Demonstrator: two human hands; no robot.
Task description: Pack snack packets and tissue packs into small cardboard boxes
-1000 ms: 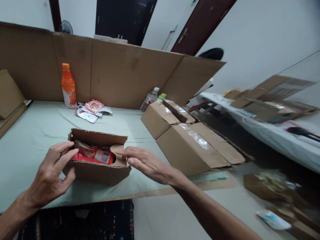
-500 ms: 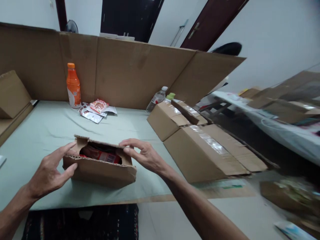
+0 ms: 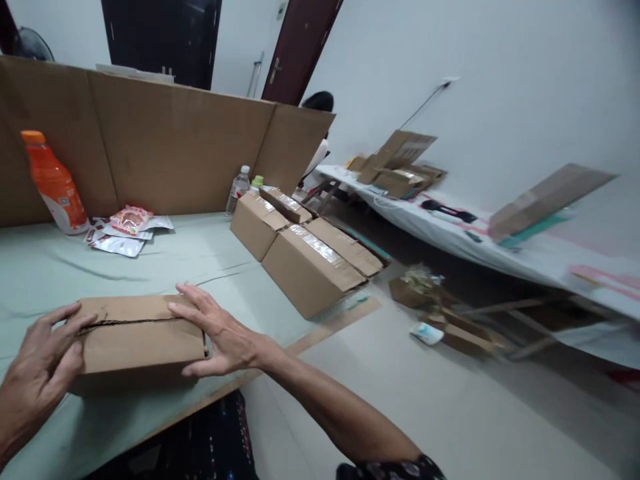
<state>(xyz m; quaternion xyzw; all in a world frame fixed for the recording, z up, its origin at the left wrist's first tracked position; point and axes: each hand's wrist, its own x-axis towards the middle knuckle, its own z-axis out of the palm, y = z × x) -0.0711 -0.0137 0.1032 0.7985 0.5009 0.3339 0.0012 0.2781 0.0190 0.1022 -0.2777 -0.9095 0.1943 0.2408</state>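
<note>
A small cardboard box (image 3: 140, 333) lies on the pale green table (image 3: 45, 273) near its front edge, its top flaps folded shut along a seam. My left hand (image 3: 37, 363) grips the box's left end, with its fingers over the top and its thumb on the front. My right hand (image 3: 215, 330) clasps the right end, fingers spread flat on the flaps and thumb curled round the front corner. The red packets inside are hidden.
An orange drink bottle (image 3: 54, 185) and loose snack packets (image 3: 127, 227) sit at the back, before a tall cardboard screen (image 3: 170, 147). Three taped boxes (image 3: 305, 267) and two bottles (image 3: 239, 189) stand to the right. Another table with cardboard (image 3: 400, 167) lies beyond, with scraps on the floor.
The box's flaps went from open, with red packets showing, to folded shut. Both hands moved onto the box's ends. The camera has swung to the right.
</note>
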